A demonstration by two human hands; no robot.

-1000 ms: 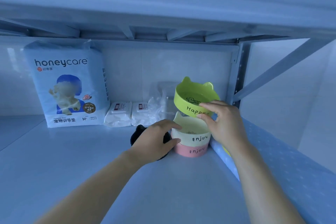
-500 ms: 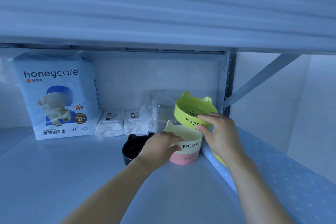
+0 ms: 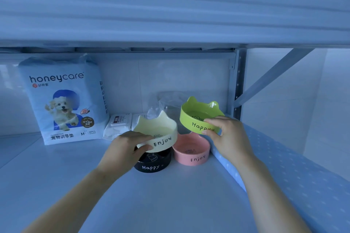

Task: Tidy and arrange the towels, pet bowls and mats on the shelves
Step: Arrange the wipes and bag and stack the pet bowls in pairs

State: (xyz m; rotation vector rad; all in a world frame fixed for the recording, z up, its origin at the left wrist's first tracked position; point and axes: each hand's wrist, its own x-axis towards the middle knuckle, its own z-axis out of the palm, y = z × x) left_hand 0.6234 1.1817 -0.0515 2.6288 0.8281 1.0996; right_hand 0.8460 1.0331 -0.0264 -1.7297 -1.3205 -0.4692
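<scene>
Grip of left hand (image 3: 126,146) held cream bowl (image 3: 157,128) over black bowl (image 3: 151,166); right hand (image 3: 229,136) clasped green bowl (image 3: 200,109) over pink bowl (image 3: 191,157).

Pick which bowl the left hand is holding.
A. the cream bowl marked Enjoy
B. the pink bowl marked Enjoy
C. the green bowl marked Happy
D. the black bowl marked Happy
A: the left hand grips the cream bowl by its near rim, lifted and tilted over the black bowl, while the right hand holds the green bowl.
</scene>
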